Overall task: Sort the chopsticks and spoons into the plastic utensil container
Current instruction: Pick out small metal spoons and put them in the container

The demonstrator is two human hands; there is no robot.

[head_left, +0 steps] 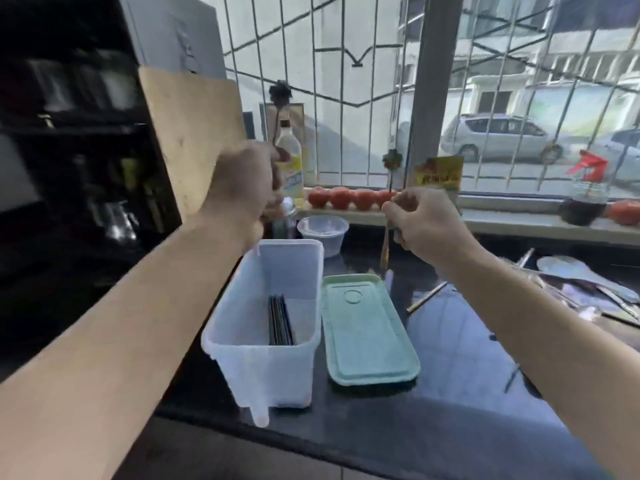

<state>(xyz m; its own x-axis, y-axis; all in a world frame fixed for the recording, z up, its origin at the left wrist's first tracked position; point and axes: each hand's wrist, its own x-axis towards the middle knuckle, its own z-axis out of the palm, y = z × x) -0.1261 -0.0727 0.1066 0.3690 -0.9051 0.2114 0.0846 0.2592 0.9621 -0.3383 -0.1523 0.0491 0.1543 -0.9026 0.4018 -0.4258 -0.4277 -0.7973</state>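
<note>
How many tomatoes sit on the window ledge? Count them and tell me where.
5 visible: four in a row behind the hands, one at the far right beside a dark bottle. Others may be hidden.

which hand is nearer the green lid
Right. The right hand is raised just above the far end of the green lid; the left hand is farther off, above the clear utensil container's far end.
</note>
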